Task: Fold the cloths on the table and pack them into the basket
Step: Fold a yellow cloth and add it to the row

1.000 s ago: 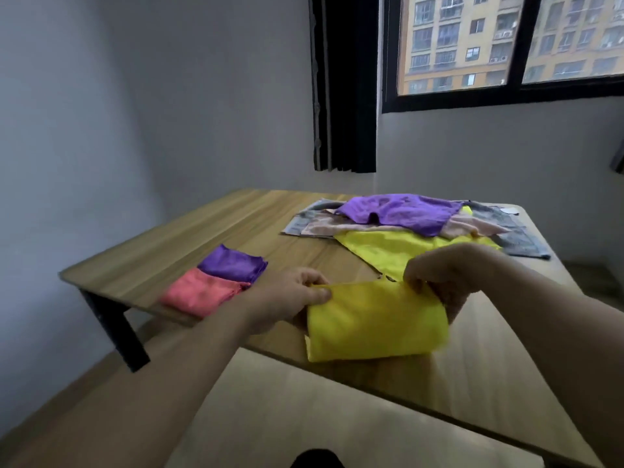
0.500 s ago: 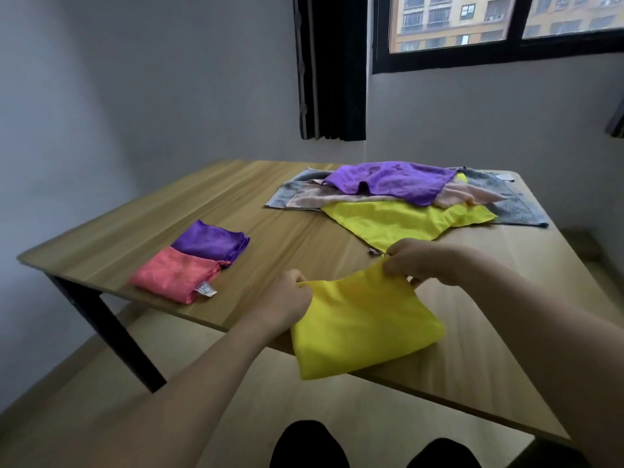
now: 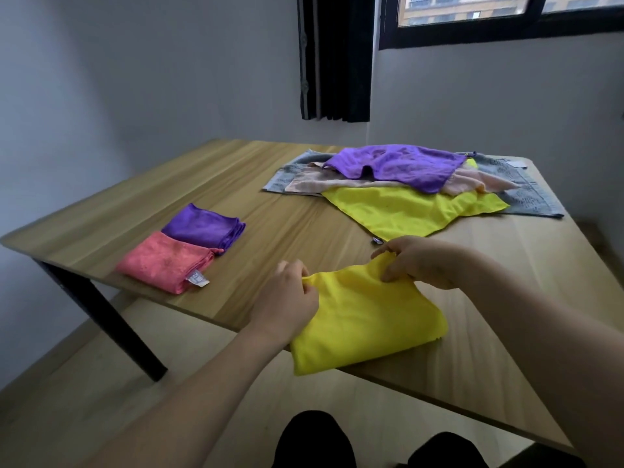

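Note:
A folded yellow cloth (image 3: 364,322) lies at the near edge of the wooden table (image 3: 270,211), its lower corner hanging over the edge. My left hand (image 3: 290,298) pinches its far left corner and my right hand (image 3: 418,261) pinches its far right corner. Two folded cloths lie side by side at the left: a pink one (image 3: 165,261) and a purple one (image 3: 204,228). A pile of unfolded cloths sits at the far right: purple (image 3: 401,167) on top, beige (image 3: 472,182), yellow (image 3: 408,207) and grey (image 3: 530,197). No basket is in view.
The table's black leg (image 3: 101,315) stands at the left over a wooden floor. My dark-clad knees (image 3: 314,440) show below the table's near edge. A dark curtain (image 3: 334,59) and a window are behind the table.
Both hands still grip the yellow cloth's far corners; it has turned and lies flatter on the table. The view has tilted downward, showing more floor and my knees.

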The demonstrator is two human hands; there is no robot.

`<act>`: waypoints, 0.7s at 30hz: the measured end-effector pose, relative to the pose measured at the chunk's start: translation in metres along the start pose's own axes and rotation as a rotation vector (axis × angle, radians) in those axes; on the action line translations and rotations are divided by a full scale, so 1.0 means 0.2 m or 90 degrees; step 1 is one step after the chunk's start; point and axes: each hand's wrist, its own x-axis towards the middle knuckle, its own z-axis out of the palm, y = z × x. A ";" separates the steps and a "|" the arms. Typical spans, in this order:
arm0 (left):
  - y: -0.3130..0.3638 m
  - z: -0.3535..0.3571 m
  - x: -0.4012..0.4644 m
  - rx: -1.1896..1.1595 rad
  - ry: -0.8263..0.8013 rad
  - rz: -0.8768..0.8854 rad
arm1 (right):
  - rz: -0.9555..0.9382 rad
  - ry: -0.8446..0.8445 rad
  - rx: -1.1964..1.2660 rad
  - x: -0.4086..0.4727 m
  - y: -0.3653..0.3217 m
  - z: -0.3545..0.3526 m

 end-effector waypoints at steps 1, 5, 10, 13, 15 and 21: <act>0.00 -0.01 0.00 -0.008 -0.013 0.003 | -0.004 -0.001 0.009 -0.01 -0.01 0.00; 0.01 -0.03 0.02 0.004 -0.067 0.010 | -0.002 -0.004 -0.039 -0.03 -0.04 0.01; 0.01 -0.04 0.05 0.026 -0.111 -0.007 | -0.015 0.051 -0.286 -0.04 -0.07 0.02; 0.00 -0.04 0.06 0.071 -0.129 -0.009 | -0.037 0.081 -0.366 -0.05 -0.08 0.03; 0.00 -0.05 0.07 0.079 -0.140 -0.013 | -0.026 0.080 -0.376 -0.04 -0.09 0.04; 0.00 -0.05 0.09 0.103 -0.152 -0.005 | -0.017 0.043 -0.467 0.00 -0.11 0.03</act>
